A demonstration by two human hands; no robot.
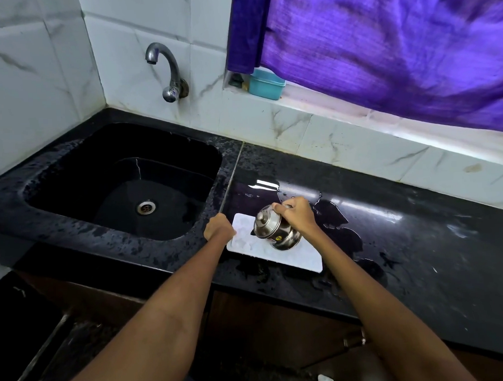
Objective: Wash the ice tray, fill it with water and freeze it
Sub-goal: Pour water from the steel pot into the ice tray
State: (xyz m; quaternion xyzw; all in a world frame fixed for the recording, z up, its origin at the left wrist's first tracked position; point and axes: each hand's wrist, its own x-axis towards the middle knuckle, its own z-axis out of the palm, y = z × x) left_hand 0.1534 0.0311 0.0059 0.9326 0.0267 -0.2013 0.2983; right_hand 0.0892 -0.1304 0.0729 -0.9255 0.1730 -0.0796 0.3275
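- Right of the sink [67, 184], on the wet black counter [424, 238], the ice tray [295, 257] is lying flat while you're pouring.
- Your right hand [297, 215] is curling round the tilted steel pot [273, 231]; go slow so the cells aren't overflowing.
- Your left hand [218, 229] is gripping the tray's sink-side edge, fingers curled, so it's staying put, I'd guess.
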